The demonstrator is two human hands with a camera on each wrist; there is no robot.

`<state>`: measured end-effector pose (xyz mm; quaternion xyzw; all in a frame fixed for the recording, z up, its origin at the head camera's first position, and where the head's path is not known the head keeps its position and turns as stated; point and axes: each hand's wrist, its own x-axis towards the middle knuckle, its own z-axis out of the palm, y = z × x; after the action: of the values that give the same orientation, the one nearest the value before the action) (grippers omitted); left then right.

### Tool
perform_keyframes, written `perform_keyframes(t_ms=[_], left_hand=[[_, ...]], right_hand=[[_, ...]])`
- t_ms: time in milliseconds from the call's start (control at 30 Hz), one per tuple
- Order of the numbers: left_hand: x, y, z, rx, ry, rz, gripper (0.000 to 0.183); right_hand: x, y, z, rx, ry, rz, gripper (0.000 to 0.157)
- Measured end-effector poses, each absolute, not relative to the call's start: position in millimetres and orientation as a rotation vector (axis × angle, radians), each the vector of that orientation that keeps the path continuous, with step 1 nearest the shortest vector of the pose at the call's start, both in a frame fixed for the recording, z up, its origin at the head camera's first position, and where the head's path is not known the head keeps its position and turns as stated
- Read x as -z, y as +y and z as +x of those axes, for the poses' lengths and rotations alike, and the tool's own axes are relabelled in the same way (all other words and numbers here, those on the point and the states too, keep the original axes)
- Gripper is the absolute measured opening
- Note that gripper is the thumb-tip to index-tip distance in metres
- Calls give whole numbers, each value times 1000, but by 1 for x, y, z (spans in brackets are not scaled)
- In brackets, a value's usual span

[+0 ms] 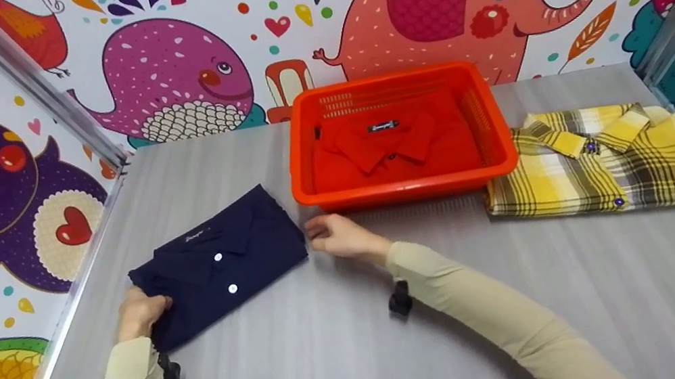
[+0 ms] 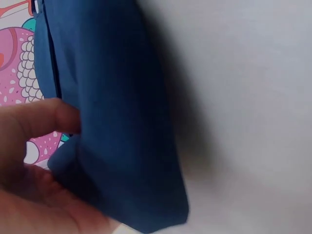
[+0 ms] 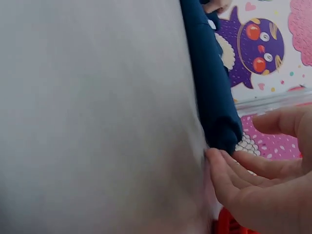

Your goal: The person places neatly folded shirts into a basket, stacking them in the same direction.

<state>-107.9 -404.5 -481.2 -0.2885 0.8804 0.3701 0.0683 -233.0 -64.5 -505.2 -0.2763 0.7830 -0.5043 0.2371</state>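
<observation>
A folded navy shirt (image 1: 233, 262) with white buttons lies at a slant on the table, left of the middle. At its left end, my left hand (image 1: 140, 312) pinches the fabric, thumb on top and the other fingers beneath; the left wrist view shows the navy cloth (image 2: 122, 117) between them. My right hand (image 1: 344, 236) is beside the shirt's right end, thumb spread away from the fingers. In the right wrist view its fingertips (image 3: 214, 155) are at the shirt's edge; whether they touch it I cannot tell.
A red plastic basket (image 1: 405, 186) stands at the back centre with a folded red shirt (image 1: 334, 169) inside. To its right lies a folded yellow plaid shirt (image 1: 662, 162). Walls printed with cartoon animals border the grey table (image 1: 340, 367) at the back and sides.
</observation>
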Motion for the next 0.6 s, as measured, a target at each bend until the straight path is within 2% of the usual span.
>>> perform_keyframes(t_ms=[300,467,533,600], left_hand=[[484,-398,-108,-1060,2726,-870,56],[484,-395,-111,-1048,2735,-872,58],[484,-395,-112,-1040,2736,-868,61],[483,-394,-112,-1040,2740,-857,62]], right_hand=[[505,-82,-227,1480,2087,-533,63],[506,-82,-223,1484,2033,-441,68],[505,-82,-221,1467,2036,-450,61],[505,-83,-218,1451,2053,-460,45]])
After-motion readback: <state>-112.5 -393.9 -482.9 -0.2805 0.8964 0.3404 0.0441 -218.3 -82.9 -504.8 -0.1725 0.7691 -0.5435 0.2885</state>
